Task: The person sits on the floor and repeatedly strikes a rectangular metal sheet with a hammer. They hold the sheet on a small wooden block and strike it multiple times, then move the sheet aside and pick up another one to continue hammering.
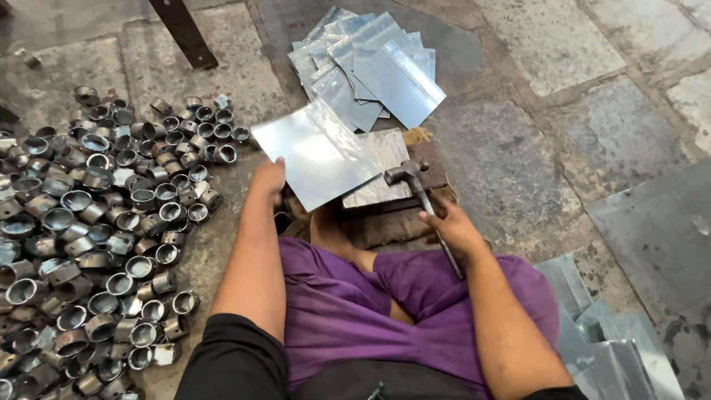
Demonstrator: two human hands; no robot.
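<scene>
Stone floor; hammer handle slants down-right in right hand.

You have no packages, labels, signs or screens in front of you here. Nothing in view carries a wrapper, a printed tag, a notice or a display, whether to your left, to your right, near you or farther off across the floor.
</scene>
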